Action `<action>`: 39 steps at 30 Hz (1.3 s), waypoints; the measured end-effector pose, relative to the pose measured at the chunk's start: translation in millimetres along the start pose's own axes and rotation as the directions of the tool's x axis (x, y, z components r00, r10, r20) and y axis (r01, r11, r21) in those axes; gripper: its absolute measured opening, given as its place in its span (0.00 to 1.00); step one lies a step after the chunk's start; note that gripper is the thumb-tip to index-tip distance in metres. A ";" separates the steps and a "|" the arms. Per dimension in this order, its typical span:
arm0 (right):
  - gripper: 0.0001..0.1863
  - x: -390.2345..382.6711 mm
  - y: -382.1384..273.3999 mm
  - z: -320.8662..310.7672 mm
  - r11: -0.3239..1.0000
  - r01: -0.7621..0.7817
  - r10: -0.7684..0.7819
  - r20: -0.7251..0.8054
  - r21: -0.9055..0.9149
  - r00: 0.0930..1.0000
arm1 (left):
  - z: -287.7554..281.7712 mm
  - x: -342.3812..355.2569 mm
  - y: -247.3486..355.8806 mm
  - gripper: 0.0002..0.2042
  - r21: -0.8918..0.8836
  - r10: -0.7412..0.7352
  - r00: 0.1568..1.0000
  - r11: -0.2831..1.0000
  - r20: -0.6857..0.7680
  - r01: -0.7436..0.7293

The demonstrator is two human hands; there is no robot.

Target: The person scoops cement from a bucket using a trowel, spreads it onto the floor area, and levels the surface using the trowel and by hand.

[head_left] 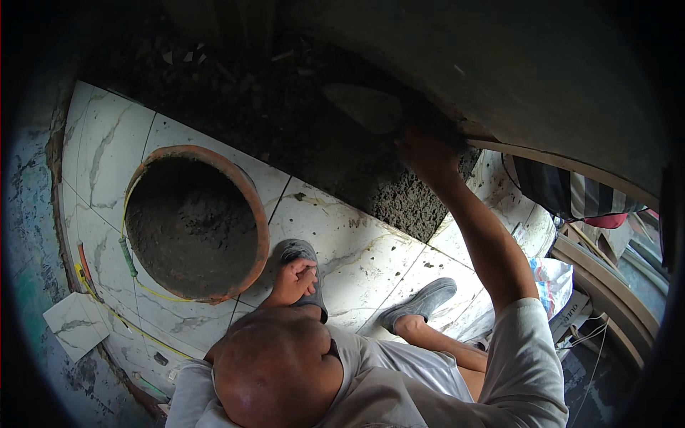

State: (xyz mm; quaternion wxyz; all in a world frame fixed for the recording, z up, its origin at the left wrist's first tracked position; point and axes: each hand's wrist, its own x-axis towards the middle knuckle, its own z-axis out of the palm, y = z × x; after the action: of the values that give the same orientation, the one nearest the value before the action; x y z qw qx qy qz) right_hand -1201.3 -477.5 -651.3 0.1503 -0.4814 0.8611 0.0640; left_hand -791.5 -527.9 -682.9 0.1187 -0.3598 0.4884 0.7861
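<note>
My right hand [432,155] reaches forward into the shade, its fingers closed around the dim handle of a trowel [365,107]. The trowel's pale, pointed blade lies over a patch of dark, wet mortar [410,203] beside the white floor tiles. Shadow hides part of the grip. My left hand [296,280] hangs near my bent knee, above one grey shoe [301,251]; its fingers are curled in, with nothing visible in them. Left of it stands a round, orange-rimmed tub [262,235] holding grey mortar.
Marbled white tiles [357,267] carry mortar crumbs. A yellow cord [160,351] runs around the tub and along the left. A loose tile piece [76,326] lies at the left edge. Rubble [235,78] fills the dark far side; a wooden frame [592,274] stands at right.
</note>
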 end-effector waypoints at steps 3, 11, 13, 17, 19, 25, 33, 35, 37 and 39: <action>0.18 -33.7 -29.5 3.5 0.989 0.128 -0.127 0.018 -0.071 0.992 | -4.6 -5.9 -6.9 0.09 -0.016 0.000 0.999 1.000 -0.038 0.000; 0.17 -17.0 -35.1 -9.0 0.998 -0.040 0.041 0.012 -0.053 0.999 | 0.7 -1.2 -5.6 0.09 -0.029 -0.020 0.999 0.999 -0.030 0.019; 0.19 -37.9 -57.7 -9.4 0.999 -0.021 0.025 0.130 -0.032 0.991 | -0.9 -1.7 -5.0 0.09 -0.021 -0.019 0.999 1.000 -0.028 0.018; 0.20 -46.1 -63.9 -5.3 0.994 -0.109 0.094 0.312 0.029 0.946 | -1.6 -1.0 -6.6 0.09 -0.006 -0.005 1.000 1.000 -0.025 0.004; 0.20 -44.1 -47.4 0.4 0.969 -0.228 0.202 0.223 0.096 0.954 | -0.6 -1.8 -6.8 0.09 0.005 -0.002 0.999 1.000 -0.039 0.003; 0.23 -78.3 4.5 1.3 0.800 -0.505 0.474 0.174 0.324 0.863 | 0.9 -1.9 -1.2 0.09 0.011 -0.037 0.998 0.999 -0.055 0.038; 0.18 -144.7 -37.1 44.3 -0.264 -0.614 0.507 0.648 0.744 0.568 | -0.4 -1.8 -2.6 0.09 0.037 -0.038 0.997 0.998 -0.072 0.040; 0.18 -149.5 -76.5 37.5 -0.341 -0.615 0.379 0.703 0.711 0.602 | 1.3 0.8 -1.4 0.09 0.048 -0.043 0.997 0.998 -0.064 0.046; 0.18 -153.0 -109.9 31.2 -0.263 -0.669 0.227 0.718 0.695 0.658 | 0.0 0.7 -4.9 0.09 0.070 -0.017 0.997 0.997 -0.082 0.023; 0.16 -160.0 -129.2 31.7 -0.261 -0.659 0.203 0.708 0.705 0.677 | -0.4 0.5 -7.8 0.09 0.080 -0.033 0.997 0.996 -0.075 0.039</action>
State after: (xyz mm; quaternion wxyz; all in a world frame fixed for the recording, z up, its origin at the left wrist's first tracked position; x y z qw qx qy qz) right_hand -1006.8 -408.0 -625.6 0.5429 0.1508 0.7021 -0.4353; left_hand -787.5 -524.4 -688.6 0.1291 -0.3919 0.5174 0.7497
